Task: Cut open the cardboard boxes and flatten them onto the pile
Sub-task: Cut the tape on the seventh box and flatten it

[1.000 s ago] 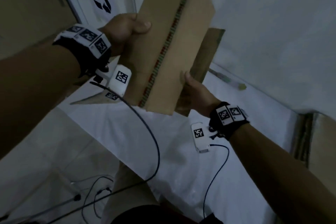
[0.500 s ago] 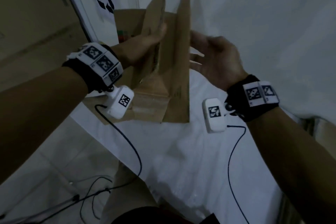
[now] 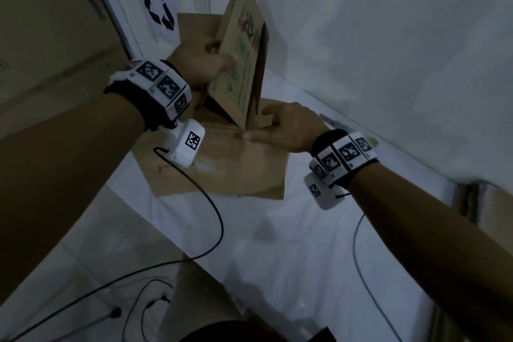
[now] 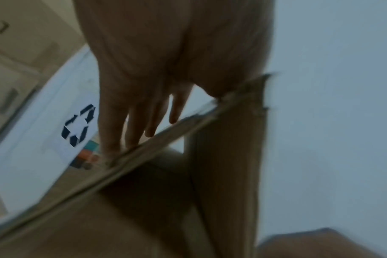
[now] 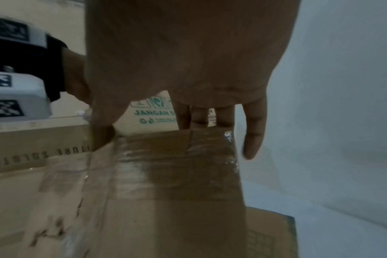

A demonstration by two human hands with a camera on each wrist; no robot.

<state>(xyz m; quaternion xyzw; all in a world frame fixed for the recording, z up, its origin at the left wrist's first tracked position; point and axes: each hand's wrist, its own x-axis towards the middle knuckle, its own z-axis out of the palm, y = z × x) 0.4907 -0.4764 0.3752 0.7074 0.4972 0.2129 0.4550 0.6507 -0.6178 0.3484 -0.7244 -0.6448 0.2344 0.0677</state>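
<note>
While our left hand (image 3: 204,65) pinches the upright panel of the cardboard box (image 3: 238,75) at the pile's (image 3: 222,175) far edge, our right hand (image 3: 288,126) presses its base flat-fingered; the panel could spring back.

Both forearms are showing bare. Each wrist is wearing a black band (image 3: 155,103) ringed with white blocks carrying black square-pattern tags. A white camera pod (image 3: 186,144), tagged likewise, is hanging under each wrist, trailing a thin dark cable (image 3: 213,211) toward the frame's bottom.
</note>
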